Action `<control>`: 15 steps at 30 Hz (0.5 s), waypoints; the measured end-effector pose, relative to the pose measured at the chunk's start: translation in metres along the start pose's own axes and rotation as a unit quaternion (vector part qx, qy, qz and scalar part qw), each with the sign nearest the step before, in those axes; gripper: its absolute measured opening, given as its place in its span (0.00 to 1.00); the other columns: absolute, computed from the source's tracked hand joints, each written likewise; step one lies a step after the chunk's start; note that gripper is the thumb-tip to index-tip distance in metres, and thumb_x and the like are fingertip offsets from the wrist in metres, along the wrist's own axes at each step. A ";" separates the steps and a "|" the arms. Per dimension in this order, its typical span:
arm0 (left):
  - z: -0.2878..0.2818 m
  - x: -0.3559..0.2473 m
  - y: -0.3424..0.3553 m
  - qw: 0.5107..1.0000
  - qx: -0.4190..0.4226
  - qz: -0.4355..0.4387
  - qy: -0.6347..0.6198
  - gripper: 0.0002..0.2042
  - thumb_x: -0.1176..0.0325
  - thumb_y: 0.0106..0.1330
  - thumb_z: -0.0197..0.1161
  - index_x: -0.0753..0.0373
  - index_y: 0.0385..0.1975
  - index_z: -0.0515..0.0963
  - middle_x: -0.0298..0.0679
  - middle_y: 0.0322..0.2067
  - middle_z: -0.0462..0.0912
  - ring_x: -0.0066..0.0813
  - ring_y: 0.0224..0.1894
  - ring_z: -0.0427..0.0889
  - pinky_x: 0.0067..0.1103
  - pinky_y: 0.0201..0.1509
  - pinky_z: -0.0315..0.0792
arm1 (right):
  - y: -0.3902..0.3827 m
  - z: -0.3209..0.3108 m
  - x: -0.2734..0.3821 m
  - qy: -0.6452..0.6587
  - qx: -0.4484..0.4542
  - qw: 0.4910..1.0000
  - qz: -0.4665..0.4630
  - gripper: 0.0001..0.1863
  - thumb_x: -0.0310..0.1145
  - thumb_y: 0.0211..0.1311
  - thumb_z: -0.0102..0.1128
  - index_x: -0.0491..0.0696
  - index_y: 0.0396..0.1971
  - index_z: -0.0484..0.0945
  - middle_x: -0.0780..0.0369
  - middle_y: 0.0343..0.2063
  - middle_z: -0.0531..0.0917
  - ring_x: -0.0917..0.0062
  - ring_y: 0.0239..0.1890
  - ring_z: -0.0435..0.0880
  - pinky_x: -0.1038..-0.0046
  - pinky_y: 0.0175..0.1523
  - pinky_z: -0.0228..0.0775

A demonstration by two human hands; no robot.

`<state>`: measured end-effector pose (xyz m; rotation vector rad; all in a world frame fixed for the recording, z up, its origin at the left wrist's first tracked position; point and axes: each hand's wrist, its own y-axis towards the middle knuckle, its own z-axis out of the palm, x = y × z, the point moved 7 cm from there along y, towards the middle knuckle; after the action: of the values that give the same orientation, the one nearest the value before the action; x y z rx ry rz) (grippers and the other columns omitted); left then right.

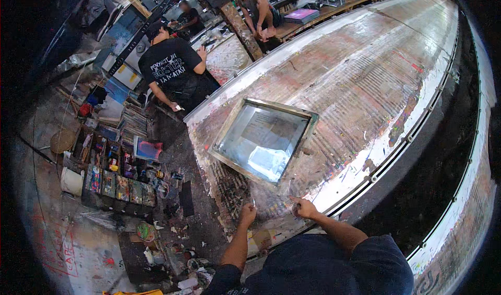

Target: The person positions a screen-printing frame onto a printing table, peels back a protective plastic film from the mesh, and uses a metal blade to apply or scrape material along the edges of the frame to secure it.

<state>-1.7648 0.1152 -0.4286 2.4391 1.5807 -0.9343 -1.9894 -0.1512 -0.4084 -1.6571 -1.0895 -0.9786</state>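
Observation:
A wood-framed printing screen (262, 140) lies tilted on the long stained table (339, 107), with a bright reflection on its pale mesh. My left hand (248, 213) is closed just below the frame's near corner, fingers pinched together. A thin pale sliver rises above its fingertips, too small to name. To its right, my right hand (305, 208) is closed too, with a small whitish thing at its fingertips that I cannot make out. Both hands are over the table's near end, apart from each other and from the frame.
A person in a black T-shirt (169, 65) stands beyond the table's left edge. Another person (258, 13) crouches farther back, near a wooden bench (313, 21). On the left floor, a compartmented crate (117, 188) holds paint containers. A metal rail (373, 179) runs along the table's right edge.

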 end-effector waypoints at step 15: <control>-0.109 -0.080 -0.046 0.982 -0.133 0.055 -0.121 0.05 0.70 0.78 0.60 0.64 0.41 0.79 0.42 0.30 0.81 0.39 0.33 0.81 0.34 0.40 0.74 | -0.019 -0.021 0.083 0.163 -0.105 0.981 -0.010 0.55 0.20 0.67 0.55 0.59 0.83 0.29 0.50 0.34 0.89 0.62 0.36 0.90 0.62 0.43 0.79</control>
<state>-1.7779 0.1147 -0.2867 2.1188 1.3737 -0.8971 -1.9854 -0.1473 -0.3208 -1.5791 -0.8054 -1.3641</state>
